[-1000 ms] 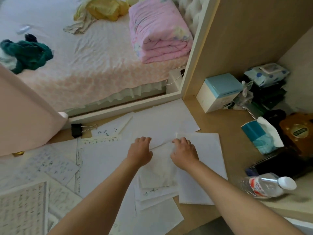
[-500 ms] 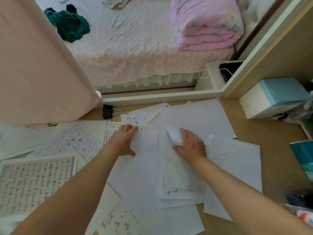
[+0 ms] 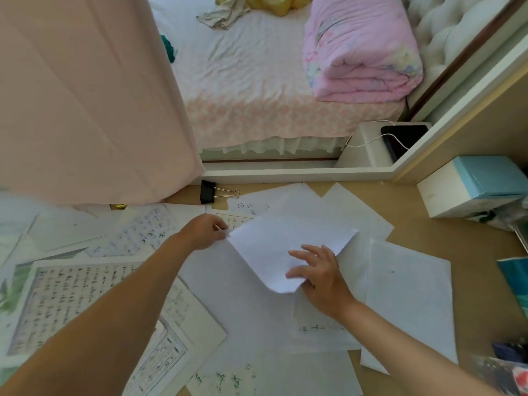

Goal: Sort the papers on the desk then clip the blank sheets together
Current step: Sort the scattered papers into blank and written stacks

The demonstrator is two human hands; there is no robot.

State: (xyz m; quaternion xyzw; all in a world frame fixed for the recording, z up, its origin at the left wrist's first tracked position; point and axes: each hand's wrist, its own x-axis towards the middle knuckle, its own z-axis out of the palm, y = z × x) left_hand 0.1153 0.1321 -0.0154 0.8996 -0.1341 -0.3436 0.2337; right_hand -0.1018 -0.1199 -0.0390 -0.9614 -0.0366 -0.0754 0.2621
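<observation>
One blank sheet [image 3: 285, 247] lifted, left hand [image 3: 204, 231] pinching its corner, right hand [image 3: 320, 277] spread open on it; other papers [image 3: 65, 298] lie mixed, binder clip [image 3: 207, 192] untouched, so sorting looks barely begun

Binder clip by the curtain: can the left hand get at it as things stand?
Probably yes. The binder clip lies uncovered just beyond the left hand, nothing between; but that hand pinches the blank sheet and must let go first.

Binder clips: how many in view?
1: a black binder clip at the far edge of the desk, beside the pink curtain, just beyond the left hand. Others may be hidden under the papers.
</observation>
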